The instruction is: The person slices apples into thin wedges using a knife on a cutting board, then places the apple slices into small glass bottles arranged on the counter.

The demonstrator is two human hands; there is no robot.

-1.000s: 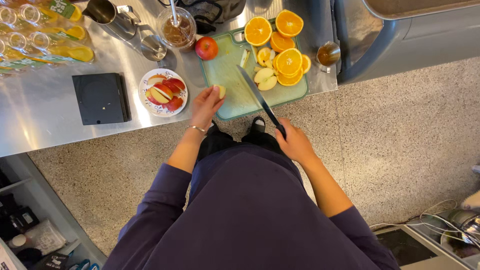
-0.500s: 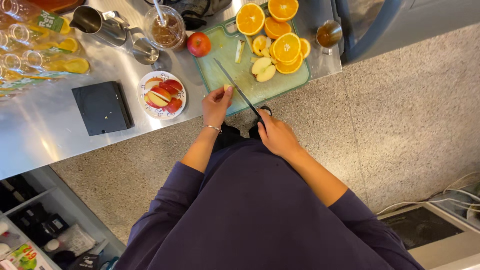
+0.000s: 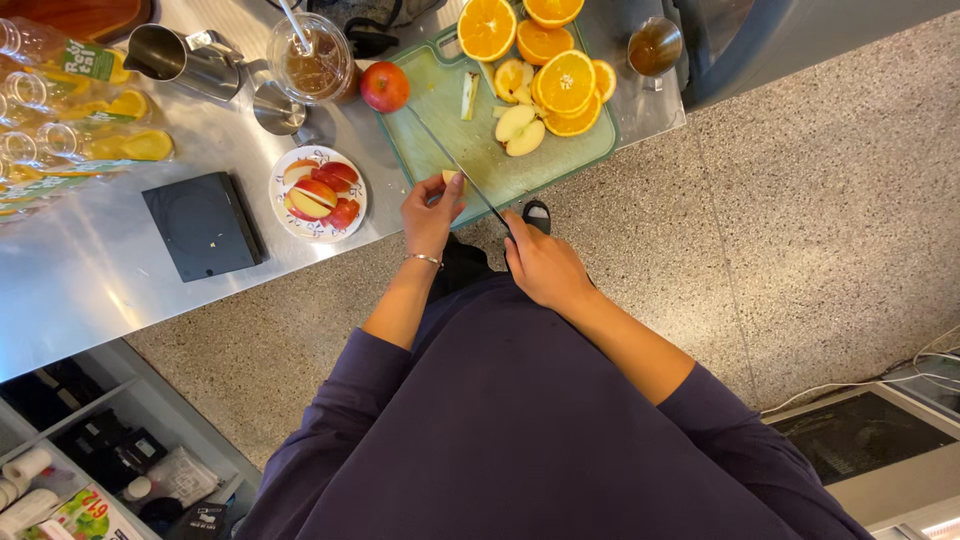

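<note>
Landmark: green cutting board on the steel counter.

Near edge of the board: left hand pinches a small pale apple piece between thumb and fingertips, holding it on the board. Right hand, just off the board's near edge, is closed around the handle of a long knife; the blade runs diagonally across the board and touches the apple piece. Cut looks in progress, can't tell how deep.

Left of the board: small patterned plate with several red-skinned apple wedges, already sliced. Further left, a flat black square scale or pad.

Mid board: two peeled apple chunks and a thin apple sliver, not yet plated. Far end of the board: orange slices and orange halves, cut.

At the board's far left corner: whole red apple, uncut. Beyond it, a plastic cup with brown drink, a metal jug, and bottles.

Judgement: apple slicing partway; one whole apple and loose chunks left.
</note>
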